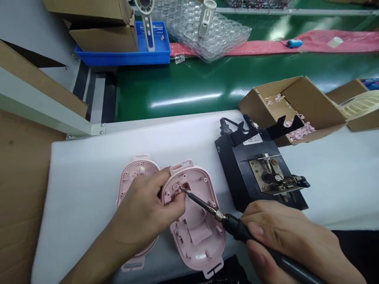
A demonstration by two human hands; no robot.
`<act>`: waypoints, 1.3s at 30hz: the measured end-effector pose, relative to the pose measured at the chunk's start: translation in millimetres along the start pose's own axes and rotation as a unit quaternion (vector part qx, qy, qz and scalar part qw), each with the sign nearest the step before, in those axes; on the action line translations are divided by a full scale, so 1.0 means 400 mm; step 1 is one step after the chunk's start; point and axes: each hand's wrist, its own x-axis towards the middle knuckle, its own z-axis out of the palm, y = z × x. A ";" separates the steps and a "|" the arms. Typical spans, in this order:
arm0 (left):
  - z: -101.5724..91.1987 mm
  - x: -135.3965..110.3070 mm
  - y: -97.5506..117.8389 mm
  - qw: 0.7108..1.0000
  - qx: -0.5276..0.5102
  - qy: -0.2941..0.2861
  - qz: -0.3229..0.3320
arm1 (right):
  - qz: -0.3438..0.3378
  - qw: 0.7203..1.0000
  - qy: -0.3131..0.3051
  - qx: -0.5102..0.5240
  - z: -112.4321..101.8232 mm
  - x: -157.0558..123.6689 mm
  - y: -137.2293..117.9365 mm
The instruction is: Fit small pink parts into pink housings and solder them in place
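My left hand (148, 203) grips the upper left rim of a pink plastic shell (204, 252), thumb inside and fingers around the outer edge. The shell lies tilted, hollow side up, showing posts and ribs. In my right hand (287, 232) is a slim black soldering iron (204, 204), held like a pen. Its thin dark tip meets or nearly meets small pink posts beside a square opening near the shell's top; exact contact cannot be made out. A second pink shell (130, 169) rests to the left, partly hidden under my left hand and forearm.
A black box-shaped fixture (233, 169) with brackets and a metal mechanism stands right of the shells. Behind it, a cardboard box (322, 106) holds small pink parts. A blue tray (118, 58) and bubble wrap (183, 23) lie beyond, across the green surface (189, 85).
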 end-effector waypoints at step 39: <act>-0.001 -0.008 -0.003 0.998 -0.055 -0.034 -0.025 | 0.044 0.995 0.079 -0.036 0.032 -0.059 0.022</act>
